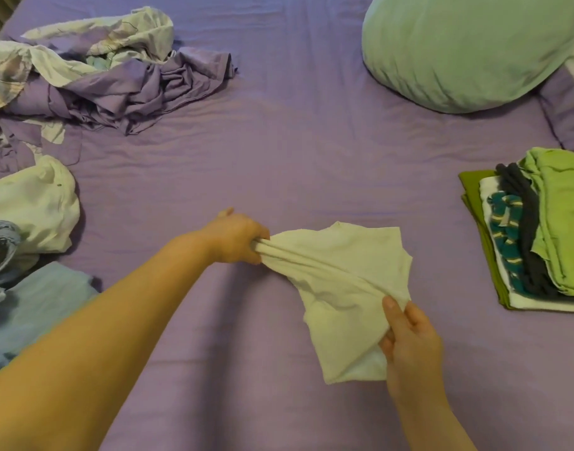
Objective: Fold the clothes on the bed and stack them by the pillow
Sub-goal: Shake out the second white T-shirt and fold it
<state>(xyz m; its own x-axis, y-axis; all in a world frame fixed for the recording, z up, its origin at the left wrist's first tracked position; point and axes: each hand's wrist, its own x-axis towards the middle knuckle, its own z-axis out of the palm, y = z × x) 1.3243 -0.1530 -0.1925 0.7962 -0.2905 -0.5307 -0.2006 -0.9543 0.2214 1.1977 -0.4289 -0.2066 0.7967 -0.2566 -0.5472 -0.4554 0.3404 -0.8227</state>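
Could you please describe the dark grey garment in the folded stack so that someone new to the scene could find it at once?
Start at the pale green pillow at the top right of the purple bed. Below it, by the right edge, lies the folded stack. The dark grey garment is the narrow dark band between the light green top piece and the teal patterned piece, the only dark layer there.

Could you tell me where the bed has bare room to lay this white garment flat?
Bare sheet runs between crumpled bedding, pillow and folded stack. The left edge is crowded with unfolded clothes.
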